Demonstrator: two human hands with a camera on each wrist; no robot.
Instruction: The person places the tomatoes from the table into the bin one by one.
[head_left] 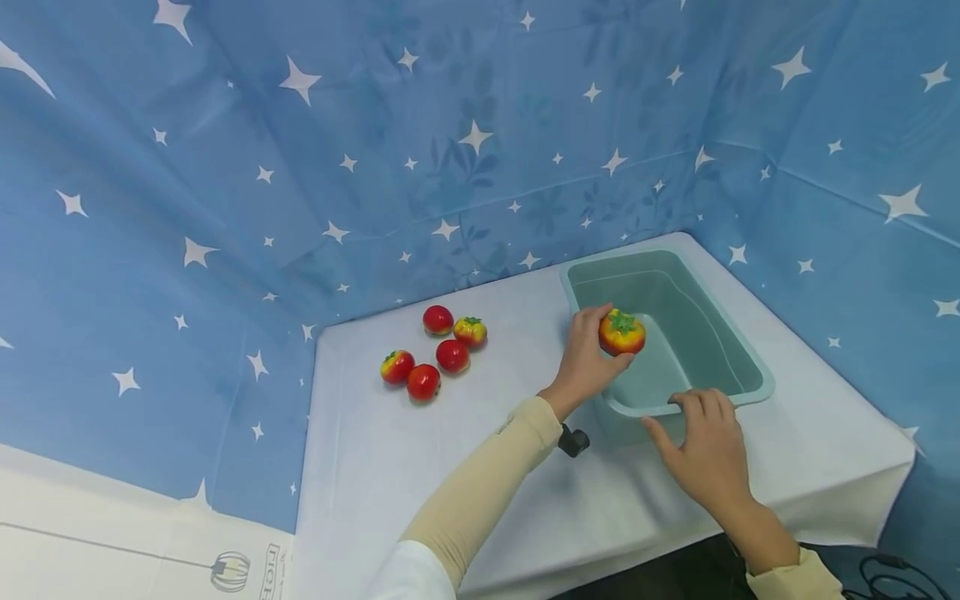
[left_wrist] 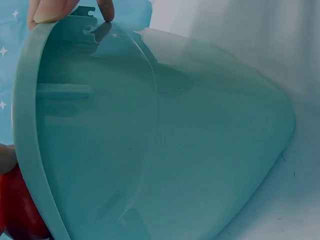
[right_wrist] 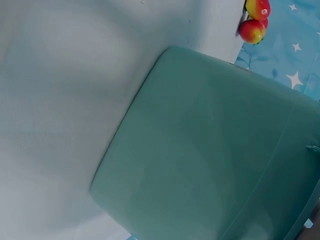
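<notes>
My left hand [head_left: 588, 357] pinches a red-and-yellow persimmon [head_left: 624, 335] with a green leafy cap, thumb on its near side and fingers at the far side. It is held above the inside of a blue-green plastic tub [head_left: 701, 333]. In the left wrist view the red persimmon [left_wrist: 22, 207] shows past the rim, partly cut off. My right hand [head_left: 708, 450] grips the tub's near rim, fingers curled over the edge and thumb outside. Left of the tub, several more persimmons [head_left: 452, 356] lie grouped on the table, some showing red, others yellow with green caps.
A white cloth covers the table [head_left: 360, 483]. Blue curtains [head_left: 480, 167] with white stars hang along its back and sides. A small black device [head_left: 573, 442] sits at my left wrist. Dark cables [head_left: 900, 575] lie beyond the table's lower right corner.
</notes>
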